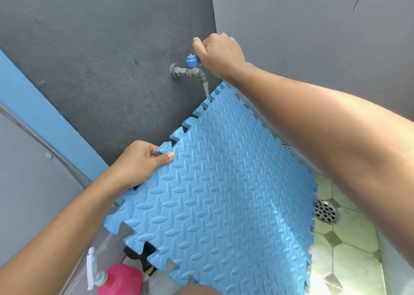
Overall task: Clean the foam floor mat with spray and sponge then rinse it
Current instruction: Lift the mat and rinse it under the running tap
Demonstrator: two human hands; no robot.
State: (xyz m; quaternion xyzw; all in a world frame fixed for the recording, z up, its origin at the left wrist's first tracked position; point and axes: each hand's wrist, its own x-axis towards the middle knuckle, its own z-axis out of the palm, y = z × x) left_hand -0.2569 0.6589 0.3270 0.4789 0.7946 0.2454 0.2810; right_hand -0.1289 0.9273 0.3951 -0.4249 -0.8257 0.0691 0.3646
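Observation:
A blue foam floor mat point(224, 194) with jigsaw edges and an embossed pattern is held tilted under a wall tap point(190, 69). My left hand point(141, 162) pinches one of the mat's tabs on its left edge. My right hand point(218, 52) is closed around the tap's blue handle, most of which it hides. A thin stream of water point(205, 89) falls from the spout onto the mat's far corner. A pink spray bottle point(118, 276) with a white trigger stands at the bottom left. A dark and yellow object, partly hidden, lies under the mat's lower edge point(146, 263).
Dark grey walls meet in a corner behind the tap. A blue stripe point(44, 124) runs down the left wall. On the right, the tiled floor has a round metal drain point(327, 211). A knee shows at the bottom edge.

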